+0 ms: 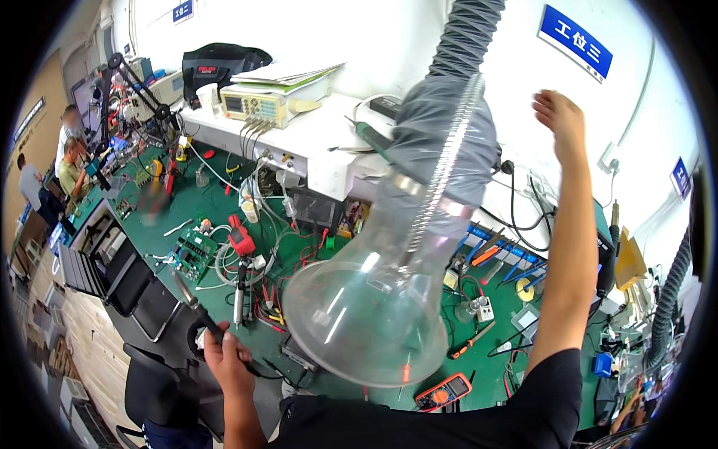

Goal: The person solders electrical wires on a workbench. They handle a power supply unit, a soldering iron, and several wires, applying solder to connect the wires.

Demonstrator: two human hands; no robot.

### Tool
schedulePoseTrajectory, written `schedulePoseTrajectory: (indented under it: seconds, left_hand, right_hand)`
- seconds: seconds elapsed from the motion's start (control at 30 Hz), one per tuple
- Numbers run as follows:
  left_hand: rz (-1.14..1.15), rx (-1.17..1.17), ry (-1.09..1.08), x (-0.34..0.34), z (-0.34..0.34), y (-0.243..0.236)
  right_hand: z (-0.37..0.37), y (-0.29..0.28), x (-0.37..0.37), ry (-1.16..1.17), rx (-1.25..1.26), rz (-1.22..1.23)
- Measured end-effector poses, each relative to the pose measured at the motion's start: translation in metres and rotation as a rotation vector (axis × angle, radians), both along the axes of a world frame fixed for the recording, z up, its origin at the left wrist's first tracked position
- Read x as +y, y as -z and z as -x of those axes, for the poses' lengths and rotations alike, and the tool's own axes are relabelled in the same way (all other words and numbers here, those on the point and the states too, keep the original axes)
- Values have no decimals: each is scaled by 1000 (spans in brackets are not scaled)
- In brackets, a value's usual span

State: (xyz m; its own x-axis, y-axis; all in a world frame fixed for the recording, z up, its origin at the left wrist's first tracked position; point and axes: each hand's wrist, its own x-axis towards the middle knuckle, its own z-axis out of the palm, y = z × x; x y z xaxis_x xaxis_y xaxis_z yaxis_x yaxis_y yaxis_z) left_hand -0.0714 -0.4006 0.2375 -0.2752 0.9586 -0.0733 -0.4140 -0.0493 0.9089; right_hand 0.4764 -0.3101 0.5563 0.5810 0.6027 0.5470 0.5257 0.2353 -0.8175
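Far to the left of the clear funnel hood (pixel 329 318), a small clear bottle (pixel 202 179) stands on the green bench; its contents are too small to tell. Nearer the hood, on its left, a green circuit board (pixel 193 254) lies among cables. In front of the board and left of the hood is the black-handled tool (pixel 198 307), its metal shaft pointing up and left — the left hand (pixel 229 361) has its fingers clamped around the handle. Behind the hood, up to its left, a white cup (pixel 209 99) sits on the shelf beside a black bag (pixel 224 66); what either holds cannot be seen. Below that shelf, left of the hood, stands a white bottle (pixel 249 206). An orange multimeter (pixel 443 391) lies in front of the hood, toward its right. Just right of the hood, a glass jar (pixel 465 311) stands near a blue rack (pixel 532 259) filled with hand tools. Higher, right of the hood's grey duct (pixel 449 127), the right hand (pixel 559 122) is raised — its fingers close together, slightly bent. Farther right of the hood sits a blue bin (pixel 602 364), contents unclear.
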Motion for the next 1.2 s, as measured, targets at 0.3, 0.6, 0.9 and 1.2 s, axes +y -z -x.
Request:
schedulePoseTrajectory:
  seconds: [0.3, 0.6, 0.9, 1.2]
  left_hand:
    - [-237, -127, 522, 105, 83, -19]
    - [-511, -239, 1187, 185, 123, -49]
    - [-541, -282, 1661, 127, 131, -72]
    - [-778, 455, 1693, 201, 126, -114]
  right_hand:
    - [188, 5, -220, 219, -248, -324]
    - [537, 117, -154, -231, -324, -96]
    - [626, 215, -110, -34, 33, 729]
    - [621, 247, -141, 224, 236, 359]
